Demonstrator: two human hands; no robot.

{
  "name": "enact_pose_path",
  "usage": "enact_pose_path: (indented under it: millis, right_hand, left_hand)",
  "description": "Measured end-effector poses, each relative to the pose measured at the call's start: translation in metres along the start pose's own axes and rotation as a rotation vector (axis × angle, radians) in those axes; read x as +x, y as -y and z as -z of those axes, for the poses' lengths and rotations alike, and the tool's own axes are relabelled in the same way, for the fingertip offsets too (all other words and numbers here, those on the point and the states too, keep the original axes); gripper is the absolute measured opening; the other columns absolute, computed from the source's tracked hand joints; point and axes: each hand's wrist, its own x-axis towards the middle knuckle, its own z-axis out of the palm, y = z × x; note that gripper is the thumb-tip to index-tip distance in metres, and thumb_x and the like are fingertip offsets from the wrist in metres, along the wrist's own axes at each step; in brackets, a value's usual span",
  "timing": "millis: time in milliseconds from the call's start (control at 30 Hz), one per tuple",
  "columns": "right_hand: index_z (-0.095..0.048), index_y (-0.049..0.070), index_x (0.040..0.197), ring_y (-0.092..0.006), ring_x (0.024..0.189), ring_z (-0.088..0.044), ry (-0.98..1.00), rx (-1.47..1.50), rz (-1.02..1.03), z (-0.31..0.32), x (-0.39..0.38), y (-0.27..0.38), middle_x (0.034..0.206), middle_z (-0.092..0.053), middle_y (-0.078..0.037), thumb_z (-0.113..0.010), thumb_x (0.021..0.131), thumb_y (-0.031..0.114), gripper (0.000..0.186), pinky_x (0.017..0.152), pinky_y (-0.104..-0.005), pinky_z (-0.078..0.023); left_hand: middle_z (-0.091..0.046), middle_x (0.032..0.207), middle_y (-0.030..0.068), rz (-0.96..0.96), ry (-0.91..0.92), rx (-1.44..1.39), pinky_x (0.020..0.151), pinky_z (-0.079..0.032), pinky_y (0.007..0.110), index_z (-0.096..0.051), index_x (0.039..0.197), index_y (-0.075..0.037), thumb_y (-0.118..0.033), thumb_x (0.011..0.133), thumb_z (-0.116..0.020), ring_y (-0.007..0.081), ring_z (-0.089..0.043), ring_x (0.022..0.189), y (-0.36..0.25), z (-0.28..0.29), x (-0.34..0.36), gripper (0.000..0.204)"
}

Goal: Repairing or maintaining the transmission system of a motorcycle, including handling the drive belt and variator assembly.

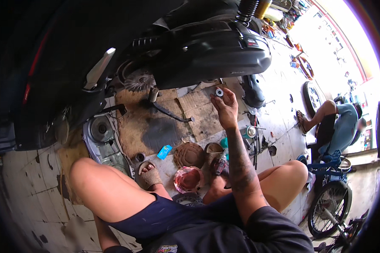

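Observation:
My right hand (226, 104) is raised in front of me, over the right part of the cardboard. Its fingers pinch a small round silvery part (219, 92) with a dark centre, perhaps a bushing or a roller. Just beyond the fingertips is the long black casing (211, 57) on the side of a scooter. A finned metal fan wheel (139, 80) shows at the engine, left of that hand. Of my left arm, only a stretch beside my left thigh shows; the thigh hides the hand.
Stained cardboard (131, 139) covers the tiles under the scooter. An opened metal engine cover (103, 130) lies left, with a blue packet (164, 152), a brown bowl (189, 155) and a reddish bowl (188, 178) by my feet. Another person (340, 122) crouches at right near a bicycle (330, 206).

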Motion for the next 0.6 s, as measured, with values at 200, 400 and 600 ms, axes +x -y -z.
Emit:
enact_pose_path:
  millis: [200,400,600]
  right_hand:
    - [-0.054,0.0,0.122,-0.0196,0.094,-0.067,-0.15,-0.081,0.056,0.02,0.014,-0.004,0.111,-0.066,-0.01,-0.068,0.089,0.001,0.036,0.084,-0.0306,-0.057]
    - [-0.066,-0.001,0.111,-0.0132,0.084,-0.067,-0.412,-0.328,0.249,0.011,0.032,-0.015,0.098,-0.071,-0.01,-0.079,0.082,0.012,0.034,0.076,-0.0257,-0.054]
    - [-0.067,-0.002,0.108,-0.0128,0.082,-0.068,-0.468,-0.385,0.258,-0.015,0.039,-0.011,0.093,-0.073,-0.011,-0.079,0.08,0.011,0.033,0.075,-0.0255,-0.053]
  left_hand:
    - [-0.068,0.106,0.0113,0.053,-0.165,-0.251,0.082,-0.052,0.033,-0.063,0.113,0.003,-0.014,0.094,-0.063,0.021,-0.064,0.094,-0.082,0.045,0.024,0.026]
    - [-0.065,0.117,0.0152,-0.061,-0.44,-0.414,0.094,-0.049,0.032,-0.057,0.123,0.006,-0.015,0.097,-0.062,0.0215,-0.062,0.105,-0.258,0.097,0.044,0.034]
    - [-0.052,0.123,0.0118,-0.705,0.121,-0.504,0.091,-0.049,0.029,-0.056,0.117,0.006,0.003,0.092,-0.059,0.0193,-0.062,0.103,-0.427,0.081,0.012,0.025]
